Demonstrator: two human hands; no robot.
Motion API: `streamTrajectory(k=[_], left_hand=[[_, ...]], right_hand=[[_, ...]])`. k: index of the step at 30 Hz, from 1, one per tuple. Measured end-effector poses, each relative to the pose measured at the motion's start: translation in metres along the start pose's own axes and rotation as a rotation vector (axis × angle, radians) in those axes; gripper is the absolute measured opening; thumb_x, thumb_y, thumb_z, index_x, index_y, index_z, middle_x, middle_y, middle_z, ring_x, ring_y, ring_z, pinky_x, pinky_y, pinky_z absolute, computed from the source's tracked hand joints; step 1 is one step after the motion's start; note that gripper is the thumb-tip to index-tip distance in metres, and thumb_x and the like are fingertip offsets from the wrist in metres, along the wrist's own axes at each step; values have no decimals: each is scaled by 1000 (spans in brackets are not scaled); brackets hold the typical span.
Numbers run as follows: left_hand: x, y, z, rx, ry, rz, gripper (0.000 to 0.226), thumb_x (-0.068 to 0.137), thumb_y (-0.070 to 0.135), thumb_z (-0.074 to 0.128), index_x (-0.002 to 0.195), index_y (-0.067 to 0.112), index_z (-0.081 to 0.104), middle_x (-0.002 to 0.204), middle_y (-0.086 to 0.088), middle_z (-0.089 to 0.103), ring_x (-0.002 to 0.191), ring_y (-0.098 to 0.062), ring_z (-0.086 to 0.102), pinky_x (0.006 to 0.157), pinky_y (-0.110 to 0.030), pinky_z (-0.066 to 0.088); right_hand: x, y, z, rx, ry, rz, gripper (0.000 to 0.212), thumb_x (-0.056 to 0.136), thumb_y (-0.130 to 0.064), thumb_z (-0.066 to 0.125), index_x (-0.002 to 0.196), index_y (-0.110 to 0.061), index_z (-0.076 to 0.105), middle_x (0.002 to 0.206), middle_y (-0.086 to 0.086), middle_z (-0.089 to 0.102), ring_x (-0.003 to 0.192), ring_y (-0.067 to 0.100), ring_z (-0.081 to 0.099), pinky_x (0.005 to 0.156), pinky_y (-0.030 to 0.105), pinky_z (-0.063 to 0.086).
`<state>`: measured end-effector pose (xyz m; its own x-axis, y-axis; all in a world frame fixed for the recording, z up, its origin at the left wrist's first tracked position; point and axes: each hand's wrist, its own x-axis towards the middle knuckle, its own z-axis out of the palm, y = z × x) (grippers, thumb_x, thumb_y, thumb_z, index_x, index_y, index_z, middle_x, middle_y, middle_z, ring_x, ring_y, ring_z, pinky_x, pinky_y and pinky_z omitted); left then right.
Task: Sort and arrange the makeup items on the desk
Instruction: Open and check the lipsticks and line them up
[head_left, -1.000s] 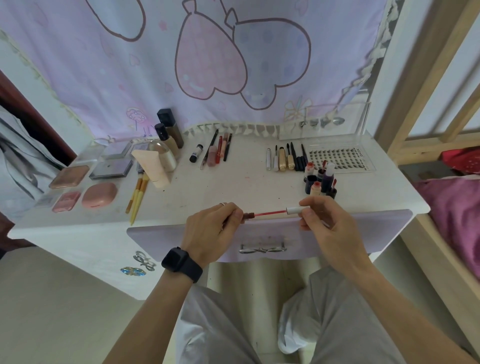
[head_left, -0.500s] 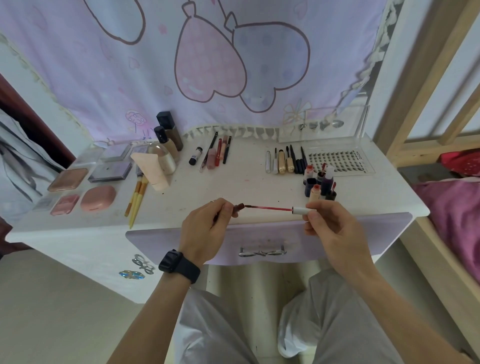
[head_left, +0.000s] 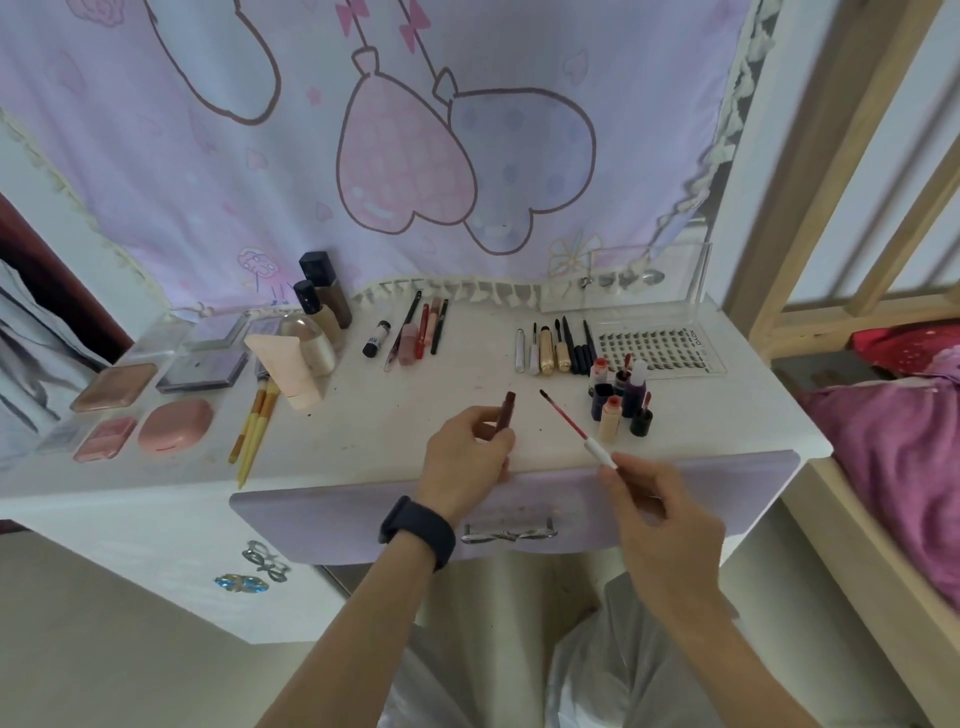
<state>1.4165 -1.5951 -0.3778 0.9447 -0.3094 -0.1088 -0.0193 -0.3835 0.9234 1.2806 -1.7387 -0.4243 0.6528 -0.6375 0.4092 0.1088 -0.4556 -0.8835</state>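
Change noted: half a second ago the wand lay level between your hands, its tip at the mouth of the tube. Now the two parts are separated.

- Your left hand (head_left: 465, 457) grips the slim dark-red lip-gloss tube (head_left: 507, 413), fingers curled round its lower half. The open end points up and away from you, tilted slightly right.
- Your right hand (head_left: 660, 514) pinches the thin red applicator wand with a white cap (head_left: 569, 426) by the cap end. The dark tip points far and left, clear of the tube mouth, with a gap between them.
- Both parts are held above the near edge of the white desk (head_left: 415, 395), just beyond the lilac drawer front (head_left: 727, 483). Neither rests on the surface.

Meaning for the task: this item is open and in two pieces, so it isn't ready to be placed. My reading is that you're checking it or about to recap it. The wand needs to go back into the tube and be closed first.

Likely destination: the cluster of small lip bottles (head_left: 621, 402) to the right, near the row of mascara tubes (head_left: 556, 345). It looks like the matching group.

Risk: the loaded tip could smear the desk if it dips. The rest of the layout already reads as grouped.
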Motion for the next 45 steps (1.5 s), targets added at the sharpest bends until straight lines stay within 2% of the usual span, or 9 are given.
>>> streamTrajectory(k=[3, 6, 8, 17, 20, 23, 26, 33, 45], left_hand=[[11, 12, 8, 205, 28, 3, 26, 90, 31, 68, 115, 22, 68, 88, 14, 68, 77, -1, 63, 65, -19, 52], [19, 21, 15, 303, 28, -6, 25, 87, 34, 71, 109, 22, 72, 97, 5, 74, 87, -15, 69, 81, -34, 59], [24, 26, 19, 333, 32, -17, 22, 85, 34, 72, 104, 22, 74, 95, 0, 75, 86, -21, 72, 82, -37, 60], [40, 34, 41, 381, 5, -19, 50, 81, 48, 75, 121, 19, 68, 104, -4, 75, 91, -23, 73, 88, -36, 58], [40, 34, 44, 349, 13, -32, 57, 80, 50, 75, 125, 17, 64, 109, -4, 73, 93, -23, 72, 90, -36, 57], [40, 32, 44, 294, -3, -50, 51, 81, 42, 75, 123, 15, 66, 98, -3, 76, 89, -22, 73, 90, -36, 57], [40, 30, 42, 249, -18, -53, 42, 81, 31, 76, 119, 14, 68, 81, -3, 76, 74, -15, 74, 85, -35, 59], [40, 26, 43, 188, -36, -57, 35, 80, 24, 78, 113, 16, 67, 74, 4, 72, 62, -12, 73, 80, -35, 61], [38, 26, 54, 111, -80, -75, 45, 78, 21, 82, 117, 14, 62, 85, 4, 69, 61, -18, 74, 72, -38, 63]], right_hand=[[2, 8, 5, -171, 17, -204, 28, 87, -28, 66, 108, -12, 73, 86, -9, 70, 76, -3, 63, 76, 2, 47], [8, 18, 10, -306, 50, -338, 25, 82, -18, 73, 103, -3, 75, 85, 3, 73, 77, 10, 63, 83, 7, 45], [11, 22, 14, -362, 52, -371, 24, 78, -13, 80, 100, -3, 76, 87, 4, 75, 80, 14, 66, 87, 8, 43], [18, 31, 22, -428, 9, -325, 25, 75, -21, 85, 96, -9, 77, 90, -1, 76, 82, 19, 68, 86, 11, 40], [20, 29, 22, -405, 9, -310, 27, 79, -30, 78, 98, -11, 76, 91, -2, 75, 84, 17, 66, 88, 8, 38], [20, 29, 21, -391, 15, -306, 30, 81, -36, 73, 100, -12, 75, 93, -2, 75, 85, 15, 65, 92, 4, 34], [20, 32, 19, -407, 13, -304, 30, 78, -30, 81, 102, -12, 75, 95, -1, 75, 87, 14, 65, 92, 7, 36], [21, 32, 18, -403, -18, -293, 28, 78, -18, 85, 103, -10, 74, 96, 1, 75, 85, 15, 67, 80, 24, 53], [25, 27, 19, -410, -25, -271, 29, 77, -13, 86, 103, -8, 74, 95, 4, 74, 82, 18, 69, 80, 23, 51]])
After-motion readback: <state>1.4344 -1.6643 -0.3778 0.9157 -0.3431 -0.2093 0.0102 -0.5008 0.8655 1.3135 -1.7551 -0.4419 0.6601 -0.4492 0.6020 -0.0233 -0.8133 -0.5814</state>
